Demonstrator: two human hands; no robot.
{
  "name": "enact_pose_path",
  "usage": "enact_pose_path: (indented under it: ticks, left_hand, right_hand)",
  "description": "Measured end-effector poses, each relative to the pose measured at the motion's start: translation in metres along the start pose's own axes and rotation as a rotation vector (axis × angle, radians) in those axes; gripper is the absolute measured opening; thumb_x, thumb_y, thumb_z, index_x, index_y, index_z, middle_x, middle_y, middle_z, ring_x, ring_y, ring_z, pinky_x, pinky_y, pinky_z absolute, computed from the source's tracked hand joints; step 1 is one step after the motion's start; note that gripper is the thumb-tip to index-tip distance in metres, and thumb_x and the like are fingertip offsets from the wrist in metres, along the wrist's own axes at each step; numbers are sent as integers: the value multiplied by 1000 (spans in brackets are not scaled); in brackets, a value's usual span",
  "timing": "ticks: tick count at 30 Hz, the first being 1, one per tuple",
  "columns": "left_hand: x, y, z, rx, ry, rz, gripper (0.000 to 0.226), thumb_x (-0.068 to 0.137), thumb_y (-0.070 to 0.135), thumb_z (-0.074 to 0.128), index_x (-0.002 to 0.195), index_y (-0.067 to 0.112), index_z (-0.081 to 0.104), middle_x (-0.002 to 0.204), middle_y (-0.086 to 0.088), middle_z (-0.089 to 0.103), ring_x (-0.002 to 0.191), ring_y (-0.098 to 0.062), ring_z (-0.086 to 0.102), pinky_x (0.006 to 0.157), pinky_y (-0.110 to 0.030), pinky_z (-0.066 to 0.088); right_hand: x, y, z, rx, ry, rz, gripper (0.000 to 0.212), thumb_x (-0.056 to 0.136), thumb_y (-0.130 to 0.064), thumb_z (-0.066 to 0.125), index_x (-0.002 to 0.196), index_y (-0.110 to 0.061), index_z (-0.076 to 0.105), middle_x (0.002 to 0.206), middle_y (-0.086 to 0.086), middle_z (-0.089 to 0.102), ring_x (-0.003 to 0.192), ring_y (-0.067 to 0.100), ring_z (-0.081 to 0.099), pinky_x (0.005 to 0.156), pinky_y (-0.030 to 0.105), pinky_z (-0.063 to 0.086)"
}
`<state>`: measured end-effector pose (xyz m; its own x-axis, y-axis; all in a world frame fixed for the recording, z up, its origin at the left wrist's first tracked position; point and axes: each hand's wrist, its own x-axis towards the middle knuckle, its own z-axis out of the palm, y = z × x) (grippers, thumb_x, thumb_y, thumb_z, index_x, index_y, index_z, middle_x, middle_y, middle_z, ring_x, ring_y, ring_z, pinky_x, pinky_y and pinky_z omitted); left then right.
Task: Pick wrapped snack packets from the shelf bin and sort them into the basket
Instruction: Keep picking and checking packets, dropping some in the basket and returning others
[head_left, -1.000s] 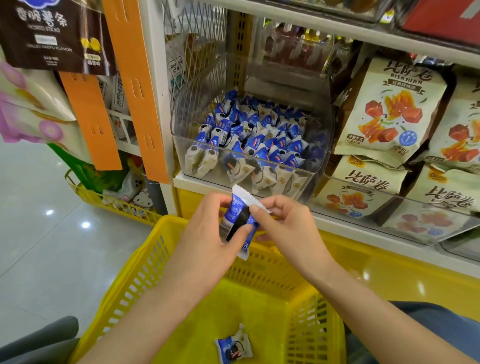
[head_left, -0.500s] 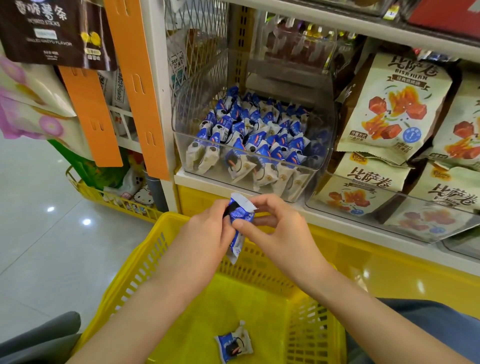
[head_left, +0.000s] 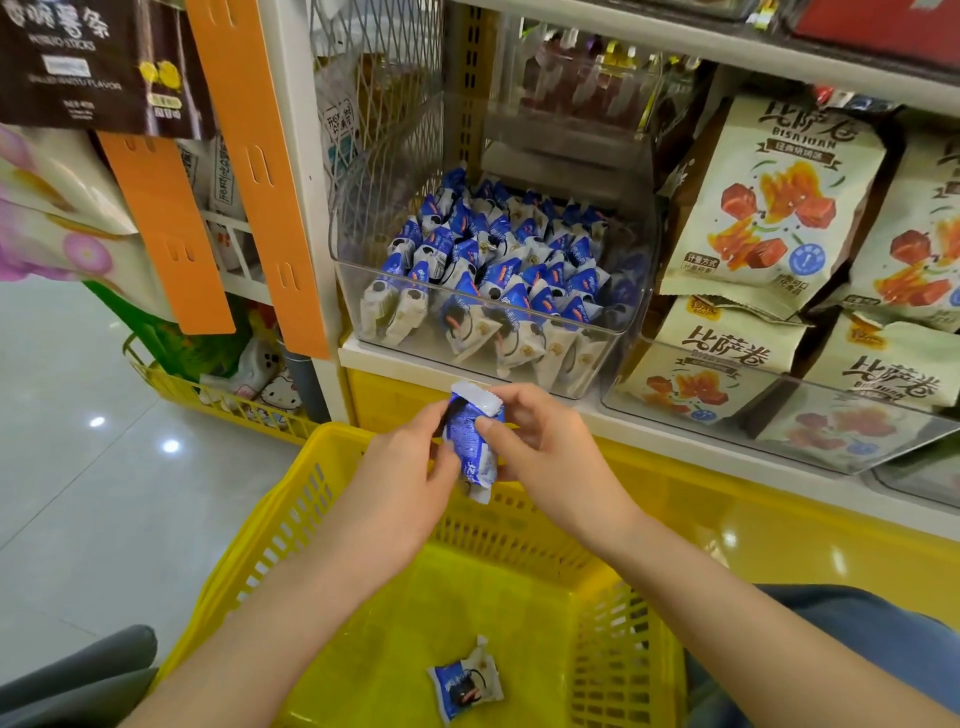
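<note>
Snack packet (head_left: 470, 441): blue and white wrapper, upright, crimped white seal on top. It is held in the air over the far rim of the yellow basket (head_left: 260, 545), just below the shelf edge, touching neither the basket nor the shelf.

Left hand (head_left: 405, 483): at 8 o'clock from the packet. Its fingers are curled round the wrapper's left side and lower half, gripping it.

Right hand (head_left: 550, 457): at 4 o'clock from the packet. Thumb and forefinger pinch the wrapper's right edge just under the top seal, and the other fingers are curled behind.

Second packet (head_left: 465, 680): same wrapper. It lies flat on the basket floor at 6 o'clock from the held one, well apart from both hands.

Shelf bin (head_left: 623, 332): clear plastic, on the white shelf at 12 o'clock from the hands. The loose packets (head_left: 493, 260) in it are piled against the front wall.

At 3 o'clock from the bin is another clear tray with cream snack bags (head_left: 769, 202), some standing and some lying flat. At 9 o'clock, orange hanging strips (head_left: 260, 171) are fixed to the shelf upright. A dark bag (head_left: 88, 62) hangs at 10 o'clock in the frame. A floor basket (head_left: 218, 400), also yellow, sits on the pale tiles at 9 o'clock from the hands with goods in it.
</note>
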<state>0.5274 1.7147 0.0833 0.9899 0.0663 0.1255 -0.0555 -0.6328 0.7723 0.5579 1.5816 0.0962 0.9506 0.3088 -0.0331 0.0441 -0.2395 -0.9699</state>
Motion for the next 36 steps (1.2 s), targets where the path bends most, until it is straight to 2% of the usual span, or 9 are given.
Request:
enact_pose_path:
  ticks: [4,8,17,20,24,28,31,34,36]
  left_hand:
    - [-2,2,0,-3,-15,1,43,91,12,49,133,22,49,83,7,59,63,-5,55,56,-18,44]
    - [-3,1,-4,-19,26,13,41,93,11,47,131,24,50,93,6,65,75,-6,60,61,-13,43]
    - [1,2,-11,-162,-26,-42,40,93,4,43,129,19,54,108,-4,68,92,-19,65,83,-40,52]
    - [2,11,-17,-592,-140,-170,32,89,25,54,121,25,58,102,7,71,93,-7,66,79,-23,55]
    - [-1,16,-18,-599,-259,-181,46,66,50,63,109,33,58,100,18,69,98,2,62,81,-15,49]
    - [0,14,-22,-666,-287,-255,27,85,21,62,110,32,62,104,9,71,102,-9,65,89,-31,50]
    - [1,10,-30,-685,-357,-274,30,74,17,63,100,29,68,94,3,73,89,-12,67,89,-35,51]
    - [0,8,-30,-712,-402,-323,45,60,16,58,105,20,59,75,3,67,67,-6,61,67,-28,49]
    - [-2,6,-29,-704,-404,-342,50,59,17,59,109,17,55,76,1,66,66,-9,60,66,-27,45]
  right_hand:
    - [-2,2,0,19,-15,32,19,91,-11,55,109,-17,58,108,6,68,92,13,65,79,32,55]
    - [-4,1,2,13,-89,18,31,83,-13,67,109,-24,55,111,-3,66,96,12,66,84,30,54]
    - [1,-5,-1,-86,-100,-65,28,87,-10,62,111,-23,59,107,0,68,97,14,66,90,39,52]
    - [-3,-9,-1,-111,-133,-126,30,95,-17,49,124,-16,55,117,1,64,110,14,59,99,40,45]
    - [-5,-9,0,-152,-169,-135,42,97,-4,40,139,-12,41,141,3,45,130,10,41,111,35,32]
    - [-6,-13,-2,-42,-144,-104,43,95,-9,47,136,-19,41,128,-5,52,99,10,52,87,25,49]
    - [-1,-17,-8,-7,-111,-94,34,96,-21,44,130,-23,47,117,-6,56,89,5,52,70,8,43]
    - [5,-19,-10,-94,-76,-131,16,93,-21,52,102,-28,62,91,-13,63,77,2,53,69,14,44]
    - [9,-19,-10,-125,-15,-128,9,88,-19,60,84,-26,64,78,-12,63,70,0,53,68,20,46]
